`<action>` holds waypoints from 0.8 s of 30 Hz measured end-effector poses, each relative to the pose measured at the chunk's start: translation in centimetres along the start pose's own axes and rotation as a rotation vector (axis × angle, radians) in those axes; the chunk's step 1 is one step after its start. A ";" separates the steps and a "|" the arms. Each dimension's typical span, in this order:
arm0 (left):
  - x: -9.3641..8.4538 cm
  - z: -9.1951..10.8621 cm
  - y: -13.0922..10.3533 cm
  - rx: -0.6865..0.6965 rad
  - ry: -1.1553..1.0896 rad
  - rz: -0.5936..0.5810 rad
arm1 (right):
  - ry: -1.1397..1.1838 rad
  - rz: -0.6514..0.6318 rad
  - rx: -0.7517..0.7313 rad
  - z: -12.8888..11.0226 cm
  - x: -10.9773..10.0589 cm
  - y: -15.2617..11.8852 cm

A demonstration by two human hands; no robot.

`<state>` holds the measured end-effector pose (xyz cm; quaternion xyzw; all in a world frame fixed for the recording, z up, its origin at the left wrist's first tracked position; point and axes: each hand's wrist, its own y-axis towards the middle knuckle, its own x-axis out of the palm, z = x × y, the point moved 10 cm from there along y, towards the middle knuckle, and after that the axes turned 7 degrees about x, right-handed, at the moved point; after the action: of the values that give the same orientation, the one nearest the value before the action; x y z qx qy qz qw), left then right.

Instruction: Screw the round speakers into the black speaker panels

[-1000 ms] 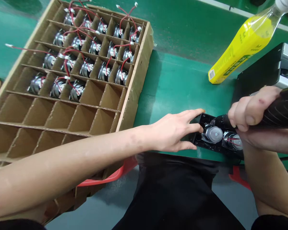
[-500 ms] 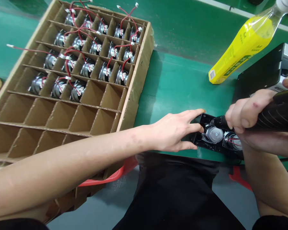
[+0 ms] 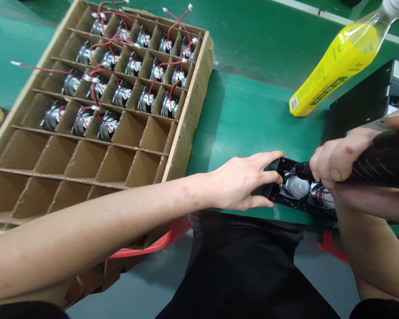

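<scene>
My right hand point(image 3: 339, 155) is wrapped round a black electric screwdriver point(image 3: 382, 161), held nearly level. Its tip points left, down at the speaker's edge inside a black plastic housing point(image 3: 275, 195). Two round speakers with silver backs sit in this housing: the left speaker point(image 3: 297, 187) is beside the tip, while the right speaker point(image 3: 322, 196), with red wires, is partly hidden by my right hand. My left hand point(image 3: 249, 181) lies against the housing's left end, fingers spread and stretched out, fingertips touching its edge. The screw under the tip is too small to make out.
A cardboard box with dividers point(image 3: 174, 155) stands at the left, several speakers with red wires in its far cells. A yellow-labelled bottle point(image 3: 335, 66) and a black metal box point(image 3: 359, 97) are at the right on the green table point(image 3: 239, 115). A red stool edge point(image 3: 153, 248) shows below.
My right hand and the screwdriver's rear have shifted slightly, the handle a little lower. The tip stays at the same spot. My left hand and the housing have not moved.
</scene>
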<state>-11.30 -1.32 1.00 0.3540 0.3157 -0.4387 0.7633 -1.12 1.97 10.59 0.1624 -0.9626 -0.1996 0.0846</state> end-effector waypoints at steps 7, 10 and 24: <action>0.1 0.0 0.0 -0.002 -0.005 -0.006 | -0.122 0.008 0.075 0.1 0.3 -0.7; 0.1 -0.1 0.0 -0.002 -0.008 -0.003 | -0.105 0.111 0.279 1.6 -0.8 -1.7; 0.0 -0.1 0.2 0.002 -0.039 0.001 | -0.043 0.210 0.420 5.1 -1.1 -1.6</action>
<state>-11.10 -1.18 1.04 0.3462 0.3002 -0.4455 0.7692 -0.79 2.80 5.18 0.0711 -0.9962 0.0115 0.0488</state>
